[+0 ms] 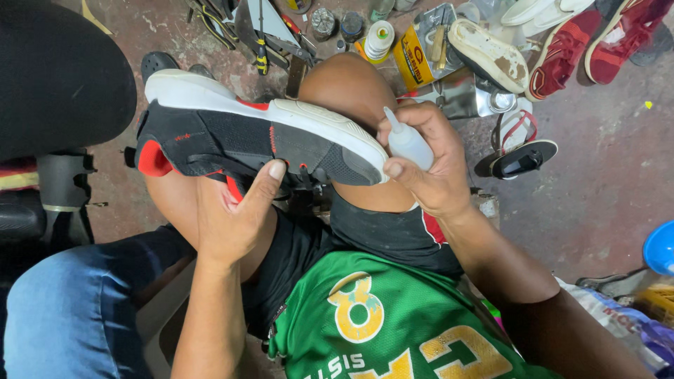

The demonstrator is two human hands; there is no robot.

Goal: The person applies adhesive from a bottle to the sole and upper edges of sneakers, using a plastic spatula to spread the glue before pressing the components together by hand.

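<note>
A person seated low over a stained concrete floor holds a black sneaker on its side across the bare knees, its white sole turned away from the body and red accents showing at heel and midfoot. The left hand grips the shoe from below, thumb pressed against the black upper near the middle, fingers wrapped around the underside and out of sight. The right hand is closed around a small white squeeze bottle, its pointed nozzle tilted up and toward the toe end of the sole; whether the tip touches the sole edge is hard to tell from this angle.

Beyond the knees lies a clutter of tools: a yellow can with a brush standing in it, small jars, and a spool of pale thread. To the right sit a worn white sole, a pair of red shoes and a dark sandal. A blue bowl shows at the right edge. The person wears a green jersey with yellow lettering.
</note>
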